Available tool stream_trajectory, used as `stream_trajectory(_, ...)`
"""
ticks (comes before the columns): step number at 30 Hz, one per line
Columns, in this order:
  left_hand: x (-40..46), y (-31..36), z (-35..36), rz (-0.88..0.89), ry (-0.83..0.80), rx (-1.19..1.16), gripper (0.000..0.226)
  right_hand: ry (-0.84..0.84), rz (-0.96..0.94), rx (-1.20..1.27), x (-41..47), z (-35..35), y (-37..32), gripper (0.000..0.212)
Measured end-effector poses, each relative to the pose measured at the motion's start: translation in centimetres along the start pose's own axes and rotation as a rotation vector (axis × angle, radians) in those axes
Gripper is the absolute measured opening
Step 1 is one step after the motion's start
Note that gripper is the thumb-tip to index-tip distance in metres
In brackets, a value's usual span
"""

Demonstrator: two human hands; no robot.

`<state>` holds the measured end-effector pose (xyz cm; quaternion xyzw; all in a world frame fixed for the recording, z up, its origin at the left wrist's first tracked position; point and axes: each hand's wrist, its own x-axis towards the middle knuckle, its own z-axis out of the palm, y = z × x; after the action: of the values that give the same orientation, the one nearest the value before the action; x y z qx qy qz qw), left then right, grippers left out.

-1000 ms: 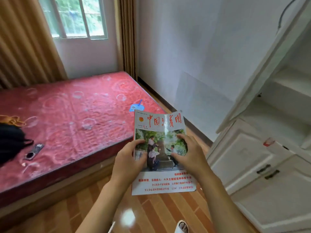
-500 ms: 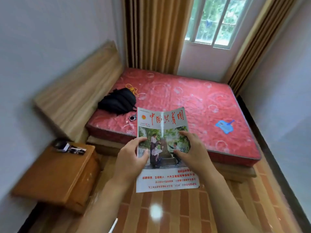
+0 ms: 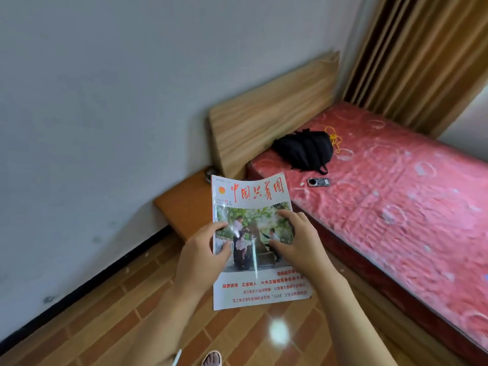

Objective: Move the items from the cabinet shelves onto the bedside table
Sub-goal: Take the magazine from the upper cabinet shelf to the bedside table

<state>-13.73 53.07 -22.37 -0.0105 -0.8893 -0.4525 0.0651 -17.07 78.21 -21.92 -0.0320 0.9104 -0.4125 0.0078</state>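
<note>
- Magazine (image 3: 253, 233) with a white cover, red title characters across its upper part and a colour photograph in the middle, held in the air in front of the person, above the wooden floor (image 3: 132, 313).
- Its long axis runs away from the person, nearly straight up the picture and leaning a little to the right at the near end; the title end points away, toward the corner where the bedside table (image 3: 184, 207) meets the bed.
- The cover faces up toward the camera, and the far edge bows slightly (the paper is limp, not flat).
- The left hand (image 3: 200, 257) grips the magazine's left edge about halfway along, thumb curled over onto the cover photograph.
- The right hand (image 3: 301, 244) grips the right edge at about the same height, thumb and forefinger bent onto the cover.
- The far end of the magazine overlaps the orange-brown bedside table in the picture; whether it is over the table or short of it I cannot tell.
- The table stands against the white wall, just beside the wooden headboard (image 3: 272, 109).
- On the red mattress (image 3: 396, 207) lie a black backpack (image 3: 303, 150) near the headboard, an orange cord (image 3: 334, 140) touching it, and a small dark device (image 3: 318, 182) nearer the bed's edge.
- Tan curtains (image 3: 412, 56) hang past the head of the bed.
</note>
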Motion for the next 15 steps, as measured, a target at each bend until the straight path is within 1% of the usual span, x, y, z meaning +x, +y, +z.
stream_trajectory(3, -1.8, -2.1, -2.6, -0.123, 0.085, -0.024, 0.04, -0.108, -0.07, -0.003, 1.4, 3.5, -2.0, 0.073)
stream_trajectory(7, -2.7, -4.7, -5.7, -0.214, 0.184, -0.005, 0.036, -0.211, -0.142, -0.024, 2.9, 7.5, -4.8, 0.075)
stream_trajectory(11, -1.3, -6.6, -8.2, -0.218, 0.2, -0.016, 0.034, -0.254, -0.168, -0.045, 4.9, 9.9, -6.8, 0.074)
stream_trajectory(15, 2.3, -8.5, -10.1, -0.182, 0.183, -0.065, 0.032, -0.217, -0.184, -0.062, 8.0, 11.2, -9.0, 0.076)
